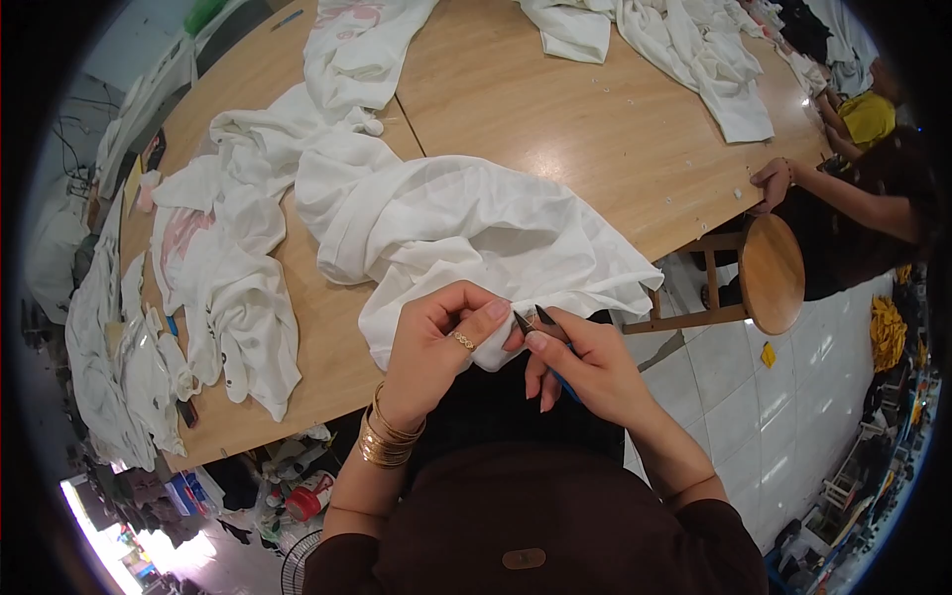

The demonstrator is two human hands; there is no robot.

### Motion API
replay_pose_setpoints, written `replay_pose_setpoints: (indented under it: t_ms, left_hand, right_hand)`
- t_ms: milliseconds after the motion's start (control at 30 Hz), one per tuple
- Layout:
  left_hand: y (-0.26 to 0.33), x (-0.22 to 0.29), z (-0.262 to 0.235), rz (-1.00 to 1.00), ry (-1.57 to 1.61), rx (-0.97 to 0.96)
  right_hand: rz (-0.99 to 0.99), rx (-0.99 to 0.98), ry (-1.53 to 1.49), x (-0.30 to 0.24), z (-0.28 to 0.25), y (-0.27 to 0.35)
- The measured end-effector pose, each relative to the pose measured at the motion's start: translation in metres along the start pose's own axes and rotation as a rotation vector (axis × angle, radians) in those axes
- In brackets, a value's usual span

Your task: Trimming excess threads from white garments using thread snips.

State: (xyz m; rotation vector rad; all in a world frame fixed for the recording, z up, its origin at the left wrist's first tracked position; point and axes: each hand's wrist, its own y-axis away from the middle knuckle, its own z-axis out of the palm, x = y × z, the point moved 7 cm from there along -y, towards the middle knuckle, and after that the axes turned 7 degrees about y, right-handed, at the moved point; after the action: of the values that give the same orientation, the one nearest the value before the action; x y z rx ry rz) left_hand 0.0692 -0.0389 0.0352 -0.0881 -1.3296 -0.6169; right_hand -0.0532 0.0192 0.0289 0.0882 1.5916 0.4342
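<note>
A white garment lies bunched at the table's near edge, and part of it hangs over toward my lap. My left hand pinches its edge between thumb and fingers. Close beside it, my right hand is closed round small thread snips with dark pointed blades and a bit of blue at the handle. The blades are parted, with their tips at the cloth edge next to my left fingertips. Whether a thread sits between them is too small to tell.
More white garments with pink prints lie to the left, others at the far right of the wooden table. A round wooden stool stands at the right, near another person's hand. Piled cloth and a red container are below left.
</note>
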Motion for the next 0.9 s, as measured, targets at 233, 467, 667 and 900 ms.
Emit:
replay_pose_setpoints:
  t_ms: [233,467,667,900]
  left_hand:
    - [0.000,-0.010,-0.009,0.012,-0.040,0.027]
    - [0.002,-0.008,-0.009,-0.005,-0.043,0.037]
    - [0.002,-0.010,-0.009,-0.006,-0.032,0.024]
    - [0.002,-0.008,-0.007,0.007,-0.043,0.023]
  right_hand:
    - [0.019,-0.067,-0.288,-0.004,-0.006,0.001]
    - [0.008,0.011,0.158,-0.005,0.001,0.007]
    - [0.012,0.012,0.222,-0.006,0.001,0.005]
    - [0.003,0.014,0.224,-0.007,0.001,0.005]
